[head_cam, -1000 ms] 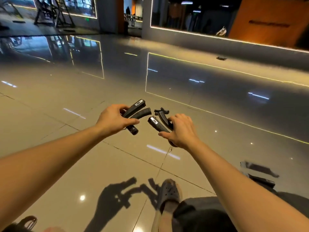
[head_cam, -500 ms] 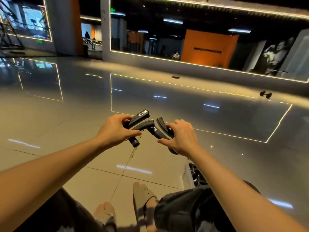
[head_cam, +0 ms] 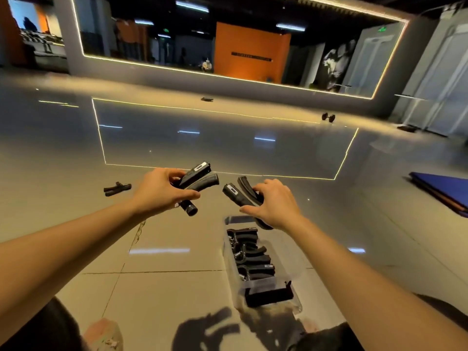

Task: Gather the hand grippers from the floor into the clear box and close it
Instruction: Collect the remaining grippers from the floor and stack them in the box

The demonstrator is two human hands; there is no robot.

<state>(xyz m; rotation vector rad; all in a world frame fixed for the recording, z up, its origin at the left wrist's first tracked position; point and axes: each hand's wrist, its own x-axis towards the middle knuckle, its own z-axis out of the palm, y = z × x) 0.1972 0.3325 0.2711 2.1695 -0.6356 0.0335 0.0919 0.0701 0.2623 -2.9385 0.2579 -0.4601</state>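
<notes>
Clear box (head_cam: pixel 260 283) partly filled, not closed; left hand (head_cam: pixel 162 191) curled round one hand gripper (head_cam: pixel 200 177), right hand (head_cam: pixel 273 203) round second gripper (head_cam: pixel 235 196), both above box; loose gripper (head_cam: pixel 117 189) left of box uncollected.

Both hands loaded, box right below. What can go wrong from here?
1. The box already looks crowded; two more may sit above its rim and stop it closing.
2. The left hand seems to hold the left gripper only at the fingertips, so it could slip onto the tile.
3. The floor gripper, off to the left, is easy to miss.
</notes>
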